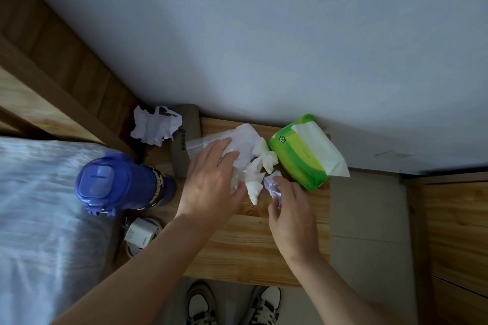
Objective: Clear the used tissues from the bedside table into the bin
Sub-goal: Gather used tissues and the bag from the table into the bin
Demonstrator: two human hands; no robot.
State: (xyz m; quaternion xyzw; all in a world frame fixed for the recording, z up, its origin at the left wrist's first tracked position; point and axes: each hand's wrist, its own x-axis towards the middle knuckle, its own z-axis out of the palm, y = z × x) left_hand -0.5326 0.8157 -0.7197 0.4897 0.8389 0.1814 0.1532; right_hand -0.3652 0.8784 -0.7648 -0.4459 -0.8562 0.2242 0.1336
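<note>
Four bits of used tissue that I can count, all up at the far end of the wooden bedside table (237,245). The right hand (293,214) has its fingertips curled round the small crumpled tissue (273,185), pinching it just off the near corner of the green tissue pack (303,153). That pack lies at about 1 o'clock on the tabletop with a fresh sheet poking out of its top.

The left hand (211,185) is spread out flat, fingers straight, resting on a clear plastic bag (200,142) with white paper inside. It's gripping nothing as far as I can see. Between the two hands lies a twisted tissue (254,185), touching the bag's edge. Right behind it, at 12 o'clock, a fluffier tissue wad (265,157) sits up against the green pack. The fourth one, a big crumpled tissue (155,126), is way over at 10 o'clock by the table's back corner. It's beside the bed frame and next to a grey pouch (186,166) that lies under the bag's left end.

Clutter-wise, a blue water bottle (116,182) is at 9 o'clock by the table's left edge, close to the left forearm. A white charger (140,232) with its coiled cable is at 8 o'clock. A striped bed sheet (39,219) is off to the left, and a pair of black-and-white trainers (200,303) shows at 6 o'clock below the table's near edge.
</note>
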